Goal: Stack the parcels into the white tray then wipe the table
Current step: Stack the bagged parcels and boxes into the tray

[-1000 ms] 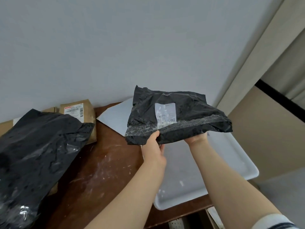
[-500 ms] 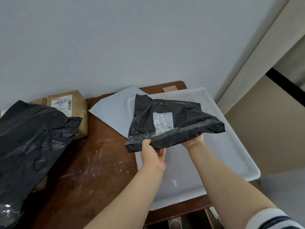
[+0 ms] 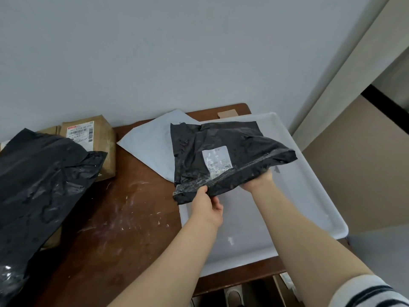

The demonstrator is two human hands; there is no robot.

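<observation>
A black plastic parcel [image 3: 230, 138] with a white label hangs over the white tray [image 3: 314, 196] on the right of the brown table [image 3: 124, 218]. My left hand [image 3: 207, 206] pinches its near left corner. My right hand [image 3: 257, 181] holds it from beneath at the near right edge, fingers hidden under the bag. A large black parcel [image 3: 37, 187] lies at the left. Behind that one stands a brown paper parcel [image 3: 97, 138] with a barcode label. A pale grey flat parcel [image 3: 152, 142] lies beside the tray, partly under the held bag.
White scuff marks speckle the tabletop between the big black parcel and the tray. A small cardboard scrap [image 3: 226, 113] lies at the table's back edge. The wall rises right behind the table. Below the front edge a shoe [image 3: 233, 296] shows on the floor.
Both hands have brought the black parcel down and a little forward over the tray. The view has tilted down, showing the tray's back rim.
</observation>
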